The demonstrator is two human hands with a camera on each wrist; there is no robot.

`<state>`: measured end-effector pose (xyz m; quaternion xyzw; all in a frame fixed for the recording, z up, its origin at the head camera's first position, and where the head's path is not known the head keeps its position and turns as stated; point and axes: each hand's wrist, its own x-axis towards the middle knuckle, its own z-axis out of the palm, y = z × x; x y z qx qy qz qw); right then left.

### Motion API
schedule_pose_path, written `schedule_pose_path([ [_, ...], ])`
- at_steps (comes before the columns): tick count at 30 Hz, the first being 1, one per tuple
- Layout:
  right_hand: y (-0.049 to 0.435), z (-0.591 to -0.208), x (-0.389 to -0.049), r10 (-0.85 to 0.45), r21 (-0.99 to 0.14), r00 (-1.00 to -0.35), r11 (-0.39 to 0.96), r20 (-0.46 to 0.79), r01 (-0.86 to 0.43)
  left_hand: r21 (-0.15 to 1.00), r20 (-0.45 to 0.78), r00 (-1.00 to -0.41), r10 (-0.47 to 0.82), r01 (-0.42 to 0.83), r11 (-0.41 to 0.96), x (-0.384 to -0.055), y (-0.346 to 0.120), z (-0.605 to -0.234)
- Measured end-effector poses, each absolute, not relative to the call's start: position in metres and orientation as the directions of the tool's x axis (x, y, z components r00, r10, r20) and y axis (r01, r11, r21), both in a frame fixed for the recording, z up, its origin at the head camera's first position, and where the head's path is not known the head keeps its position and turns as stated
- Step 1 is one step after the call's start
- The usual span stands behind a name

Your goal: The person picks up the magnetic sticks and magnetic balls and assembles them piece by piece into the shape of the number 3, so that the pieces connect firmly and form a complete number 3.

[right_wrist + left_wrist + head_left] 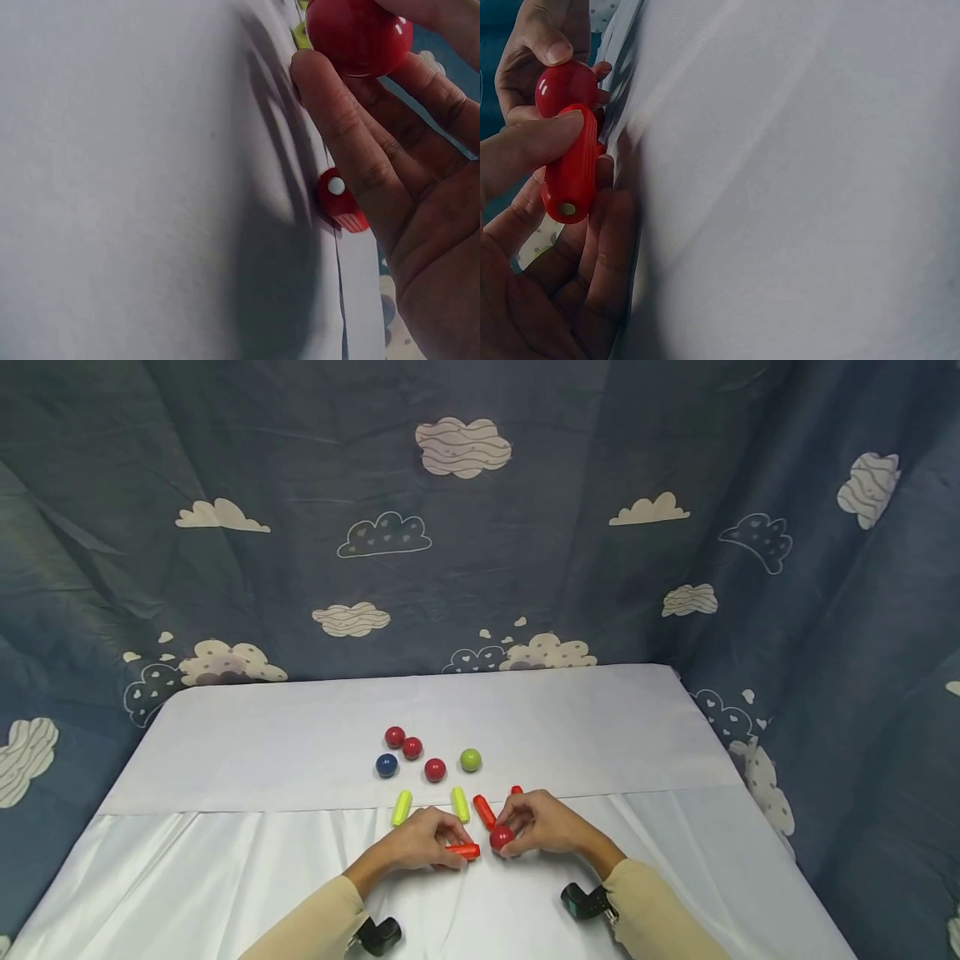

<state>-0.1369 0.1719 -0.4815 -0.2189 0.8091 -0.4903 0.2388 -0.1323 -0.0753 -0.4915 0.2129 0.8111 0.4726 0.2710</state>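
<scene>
My left hand (418, 840) pinches a short orange-red plastic stick (467, 851) between thumb and fingers; its near end shows a small pale dot in the left wrist view. To its right, my right hand (546, 824) holds a glossy red ball (501, 837) by thumb and fingertips. In the left wrist view the stick (571, 180) overlaps the ball (564, 84), end toward it. Just beyond the right hand lies another orange-red stick (483, 812), and the tip of one more (517, 790) shows behind that hand's fingers.
Two yellow-green sticks (402, 807) (460, 805) lie beyond the left hand. Farther back sit three red balls (435, 769), a blue ball (386, 765) and a green ball (470, 760). White cloth covers the table (247, 752); a dark cloud-print curtain (525, 568) hangs behind it.
</scene>
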Motion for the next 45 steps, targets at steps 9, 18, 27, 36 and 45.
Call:
schedule_pose_path([
  [9, 0.166, -0.482, -0.134, -0.593, -0.893, -0.782, 0.436, -0.191, -0.113, 0.882, -0.242, -0.762, 0.600, 0.086, 0.464, -0.133, -0.077, -0.490],
  [18, 0.164, -0.484, -0.134, -0.595, -0.862, -0.791, 0.467, -0.140, -0.198, 0.886, -0.217, -0.764, 0.608, 0.108, 0.451, -0.133, -0.077, -0.491],
  [27, 0.164, -0.487, -0.130, -0.588, -0.832, -0.795, 0.509, -0.148, -0.221, 0.875, -0.206, -0.760, 0.616, 0.139, 0.464, -0.132, -0.076, -0.492],
  [36, 0.161, -0.492, -0.129, -0.592, -0.845, -0.798, 0.478, -0.111, -0.238, 0.874, -0.197, -0.763, 0.615, 0.148, 0.463, -0.132, -0.077, -0.492],
  [45, 0.162, -0.494, -0.129, -0.585, -0.837, -0.804, 0.491, -0.111, -0.242, 0.878, -0.187, -0.765, 0.616, 0.151, 0.455, -0.133, -0.075, -0.494],
])
